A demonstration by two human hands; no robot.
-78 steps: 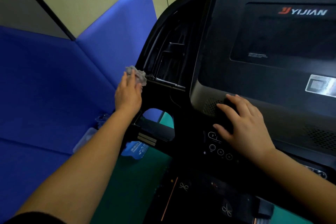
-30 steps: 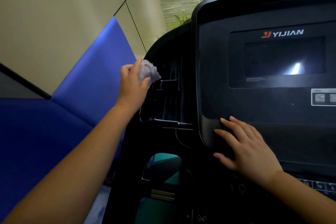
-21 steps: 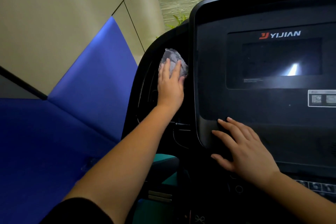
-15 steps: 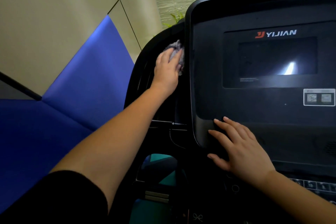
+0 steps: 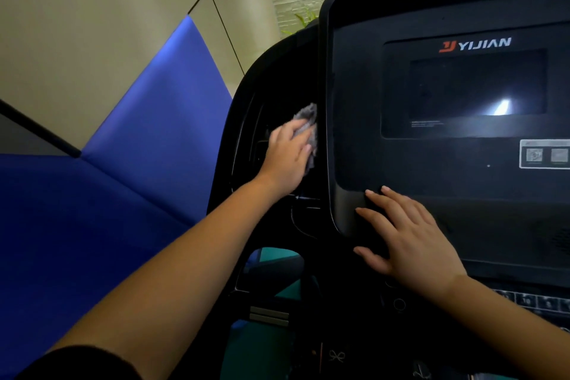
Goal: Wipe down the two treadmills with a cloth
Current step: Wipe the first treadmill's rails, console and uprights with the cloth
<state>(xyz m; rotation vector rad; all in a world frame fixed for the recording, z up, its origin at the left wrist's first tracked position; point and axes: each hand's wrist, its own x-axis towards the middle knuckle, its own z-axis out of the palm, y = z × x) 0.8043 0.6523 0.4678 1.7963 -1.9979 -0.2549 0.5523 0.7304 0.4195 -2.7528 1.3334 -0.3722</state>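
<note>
Your left hand [image 5: 288, 153] is closed around a crumpled grey cloth [image 5: 309, 129], pressing it against the dark side frame of the treadmill [image 5: 277, 77], just left of the console panel [image 5: 364, 120]. The cloth bulges out past your fingertips, toward the console edge. Your right hand [image 5: 407, 241] lies open and flat, fingers spread, holding nothing, on the console's lower left corner.

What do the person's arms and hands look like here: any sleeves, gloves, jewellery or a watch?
Both hands are bare: no gloves, rings or watch show on the left hand or the right hand. Both forearms are uncovered. A dark sleeve edge shows on the left upper arm at the frame's bottom; the right arm shows no sleeve within view.
</note>
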